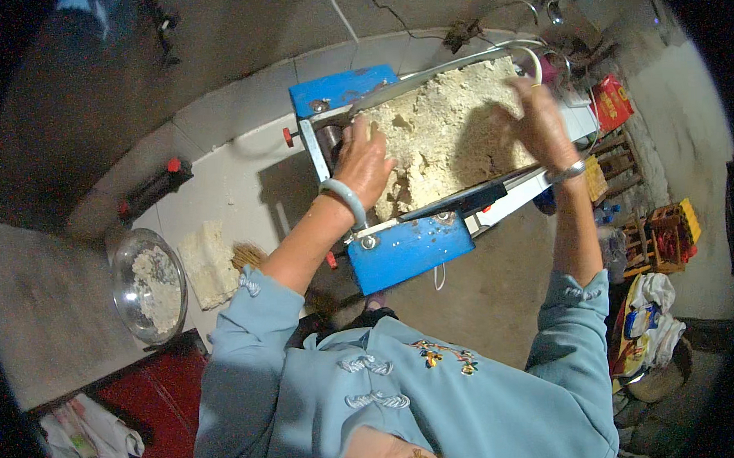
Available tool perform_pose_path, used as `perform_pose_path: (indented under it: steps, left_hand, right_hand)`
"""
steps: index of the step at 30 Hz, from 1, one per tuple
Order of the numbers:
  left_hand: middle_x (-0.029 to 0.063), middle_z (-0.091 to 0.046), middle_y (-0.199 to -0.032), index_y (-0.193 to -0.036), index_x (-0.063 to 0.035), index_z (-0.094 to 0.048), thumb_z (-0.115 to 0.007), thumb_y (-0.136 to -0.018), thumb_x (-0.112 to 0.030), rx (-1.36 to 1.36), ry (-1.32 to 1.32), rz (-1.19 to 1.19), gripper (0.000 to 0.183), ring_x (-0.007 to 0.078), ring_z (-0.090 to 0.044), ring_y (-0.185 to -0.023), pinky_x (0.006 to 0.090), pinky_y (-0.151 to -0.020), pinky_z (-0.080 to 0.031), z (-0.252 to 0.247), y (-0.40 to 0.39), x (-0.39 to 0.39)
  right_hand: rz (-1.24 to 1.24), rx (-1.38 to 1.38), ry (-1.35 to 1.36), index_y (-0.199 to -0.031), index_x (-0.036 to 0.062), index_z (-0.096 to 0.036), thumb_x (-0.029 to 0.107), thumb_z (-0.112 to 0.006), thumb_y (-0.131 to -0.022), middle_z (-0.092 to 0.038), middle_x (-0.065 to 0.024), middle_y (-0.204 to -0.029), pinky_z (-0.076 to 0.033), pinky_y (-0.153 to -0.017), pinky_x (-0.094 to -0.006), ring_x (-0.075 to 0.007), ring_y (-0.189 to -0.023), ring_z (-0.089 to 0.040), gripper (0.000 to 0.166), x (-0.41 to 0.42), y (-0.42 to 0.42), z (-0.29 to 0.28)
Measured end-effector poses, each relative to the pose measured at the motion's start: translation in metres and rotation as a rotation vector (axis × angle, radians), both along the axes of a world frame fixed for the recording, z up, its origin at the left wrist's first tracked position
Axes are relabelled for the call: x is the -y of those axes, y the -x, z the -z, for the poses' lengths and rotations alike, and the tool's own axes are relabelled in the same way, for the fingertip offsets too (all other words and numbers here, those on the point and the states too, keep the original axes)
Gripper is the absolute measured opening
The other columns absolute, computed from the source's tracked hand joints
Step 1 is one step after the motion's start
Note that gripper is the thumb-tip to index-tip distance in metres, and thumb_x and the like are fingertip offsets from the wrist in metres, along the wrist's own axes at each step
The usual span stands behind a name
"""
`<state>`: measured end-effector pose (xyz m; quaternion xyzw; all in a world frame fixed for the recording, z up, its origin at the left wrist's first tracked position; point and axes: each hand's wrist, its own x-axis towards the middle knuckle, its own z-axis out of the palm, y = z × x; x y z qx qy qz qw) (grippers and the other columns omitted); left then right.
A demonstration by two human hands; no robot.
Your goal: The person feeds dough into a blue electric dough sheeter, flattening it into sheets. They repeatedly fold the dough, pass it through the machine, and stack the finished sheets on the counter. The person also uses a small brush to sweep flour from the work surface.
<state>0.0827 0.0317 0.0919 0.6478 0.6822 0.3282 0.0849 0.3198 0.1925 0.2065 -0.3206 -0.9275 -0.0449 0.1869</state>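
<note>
A thick, crumbly slab of pale yellow dough (pixel 436 134) lies in the metal tray of a blue roller machine (pixel 411 251), probably a dough press. My left hand (pixel 364 161), with a pale bangle at the wrist, rests at the slab's left end beside the metal roller (pixel 331 137). Its fingers are spread on the dough, and they grip nothing that I can see. My right hand (pixel 537 120), with a metal bracelet, is over the slab's right end. Its fingers are apart and blurred; whether they touch the dough cannot be told.
On the counter at left are a clear bowl of crumbly dough (pixel 154 287), a flat pale sheet (pixel 207 263) and a straw brush (pixel 248 255). A red packet (pixel 612 103) lies at the upper right. Wooden racks (pixel 635 242) and bags (pixel 650 321) stand along the right wall. Cables hang behind the machine.
</note>
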Motion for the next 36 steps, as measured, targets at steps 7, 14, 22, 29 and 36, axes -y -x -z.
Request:
perform_pose_path:
  steps: [7, 14, 22, 29, 36]
  left_hand:
    - [0.0148, -0.06, -0.108, -0.088, -0.0003, -0.065, -0.062, -0.076, -0.007, 0.055, -0.242, 0.068, 0.014, 0.0322, -0.052, -0.104, 0.0401, -0.091, -0.042, -0.017, 0.054, 0.02]
    - [0.0144, -0.054, -0.086, -0.079, -0.0017, -0.055, -0.059, -0.074, -0.002, -0.19, -0.192, 0.427, 0.006, 0.0338, -0.052, -0.09, 0.041, -0.079, -0.044, 0.012, 0.049, -0.01]
    - [0.0144, -0.055, -0.083, -0.076, -0.0018, -0.052, -0.063, -0.071, -0.005, -0.144, -0.104, 0.528, 0.012, 0.035, -0.053, -0.087, 0.0431, -0.078, -0.045, 0.004, 0.053, -0.013]
    - [0.0154, -0.058, -0.084, -0.083, -0.0019, -0.057, -0.061, -0.075, -0.007, 0.019, -0.101, 0.56, 0.01, 0.0345, -0.056, -0.087, 0.0419, -0.076, -0.046, 0.005, 0.06, -0.015]
    - [0.0161, -0.058, -0.087, -0.083, 0.0003, -0.056, -0.052, -0.074, 0.004, 0.065, -0.069, 0.498, 0.011, 0.0359, -0.057, -0.089, 0.0429, -0.078, -0.047, 0.002, 0.057, -0.004]
  right_hand:
    - [-0.042, 0.321, 0.073, -0.123, 0.0117, -0.053, 0.027, -0.066, -0.078, -0.048, -0.0149, -0.134, -0.037, -0.104, -0.0423, -0.0373, -0.125, -0.042, 0.049, 0.078, 0.05, 0.026]
    - [-0.397, 0.196, 0.275, -0.105, 0.0082, -0.062, 0.009, -0.061, -0.074, -0.057, -0.0129, -0.121, -0.045, -0.093, -0.0387, -0.0328, -0.113, -0.052, 0.031, 0.095, 0.08, 0.049]
    - [-0.134, 0.246, 0.471, -0.087, 0.0043, -0.061, 0.015, -0.066, -0.074, -0.062, -0.0138, -0.08, -0.049, -0.066, -0.0379, -0.0306, -0.074, -0.062, 0.018, 0.111, 0.089, 0.043]
    - [-0.086, 0.329, 0.588, -0.082, 0.0066, -0.06, 0.018, -0.065, -0.074, -0.061, -0.0146, -0.073, -0.048, -0.062, -0.0396, -0.0328, -0.068, -0.06, 0.014, 0.109, 0.09, 0.034]
    - [-0.114, 0.246, 0.498, -0.084, 0.0037, -0.06, 0.019, -0.073, -0.073, -0.059, -0.0118, -0.067, -0.047, -0.057, -0.0338, -0.0234, -0.061, -0.058, 0.023, 0.106, 0.082, 0.03]
